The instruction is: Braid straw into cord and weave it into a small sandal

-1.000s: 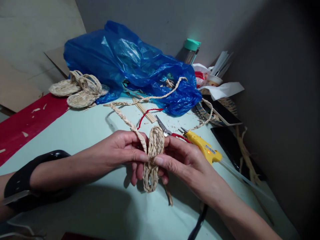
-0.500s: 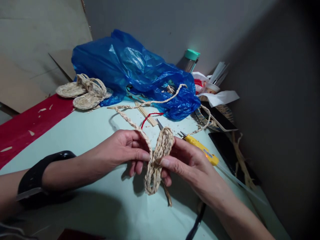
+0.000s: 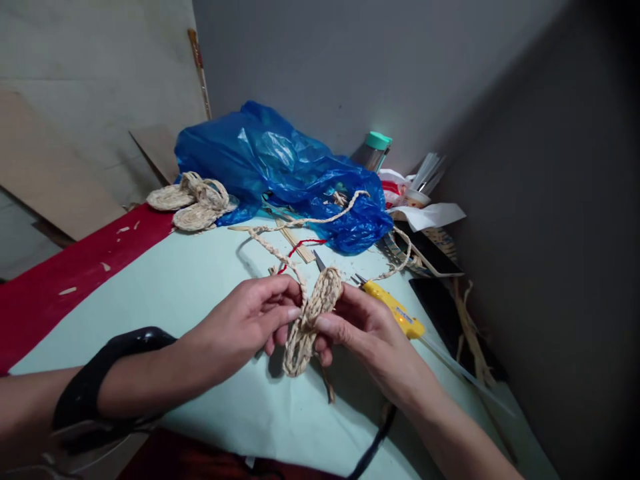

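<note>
Between my hands is a coiled piece of braided straw [image 3: 323, 297], a long narrow oval tilted to the right at its top. My right hand [image 3: 357, 327] pinches its right side, thumb on the front and fingers behind. The loose straw braid [image 3: 273, 250] runs from the coil up toward the blue bag, and my left hand [image 3: 270, 313] pinches it against the coil's left side. A yellow glue gun [image 3: 397, 310] with a small orange light lies just beyond my right hand. Scissors [image 3: 319, 261] are mostly hidden behind the coil.
A blue plastic bag [image 3: 280, 160] lies at the back, straw inside its mouth. Two woven straw slippers [image 3: 200, 210] sit at the left by a red cloth [image 3: 115, 253]. Flat sticks [image 3: 297, 247], a red cord [image 3: 305, 243] and a green-lidded bottle [image 3: 375, 150] are farther back.
The view has tilted up and shifted left. The coil has leaned over to the right, and my left hand has turned a little as it follows the braid. Both hands keep hold.
</note>
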Action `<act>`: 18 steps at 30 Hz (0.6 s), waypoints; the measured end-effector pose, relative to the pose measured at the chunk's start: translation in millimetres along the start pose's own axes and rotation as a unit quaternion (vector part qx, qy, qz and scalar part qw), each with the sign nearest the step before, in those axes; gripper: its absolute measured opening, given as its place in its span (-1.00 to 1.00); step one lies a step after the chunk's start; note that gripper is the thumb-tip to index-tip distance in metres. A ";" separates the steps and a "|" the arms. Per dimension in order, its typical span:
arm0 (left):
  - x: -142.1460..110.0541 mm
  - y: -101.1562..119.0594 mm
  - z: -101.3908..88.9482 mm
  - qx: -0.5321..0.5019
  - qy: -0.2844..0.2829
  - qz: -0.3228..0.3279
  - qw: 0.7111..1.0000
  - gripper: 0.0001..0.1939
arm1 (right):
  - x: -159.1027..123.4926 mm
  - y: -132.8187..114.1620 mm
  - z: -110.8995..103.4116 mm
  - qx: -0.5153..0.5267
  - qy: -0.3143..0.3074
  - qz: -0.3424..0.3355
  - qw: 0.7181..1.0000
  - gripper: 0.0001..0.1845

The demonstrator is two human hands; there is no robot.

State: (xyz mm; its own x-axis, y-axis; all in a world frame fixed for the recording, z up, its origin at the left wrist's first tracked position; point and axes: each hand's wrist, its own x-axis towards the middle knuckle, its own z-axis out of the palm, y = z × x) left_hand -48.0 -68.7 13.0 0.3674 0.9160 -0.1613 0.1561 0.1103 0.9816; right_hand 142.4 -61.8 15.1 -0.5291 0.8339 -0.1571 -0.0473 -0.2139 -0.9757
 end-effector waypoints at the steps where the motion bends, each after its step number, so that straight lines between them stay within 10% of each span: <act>1: -4.7 2.1 1.4 0.036 0.013 0.016 0.999 -0.85 | -0.8 -0.8 1.1 0.003 0.000 -0.001 1.000 -0.67; 10: -34.3 13.2 16.0 0.155 0.088 0.066 0.982 -0.61 | -5.7 0.2 8.4 0.006 -0.003 -0.082 0.997 -0.72; 18: -47.4 7.7 -8.8 0.092 0.081 -0.001 0.993 -0.53 | -24.4 -17.0 2.7 -0.290 0.071 -0.194 0.934 -0.68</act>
State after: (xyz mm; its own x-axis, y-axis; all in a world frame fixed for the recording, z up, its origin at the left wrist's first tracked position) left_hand -72.2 -107.9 29.0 0.2179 0.9674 -0.1294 0.3263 0.0528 0.9438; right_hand 153.9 -79.9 35.9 -0.4478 0.8591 0.2480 0.2767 0.3969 -0.8752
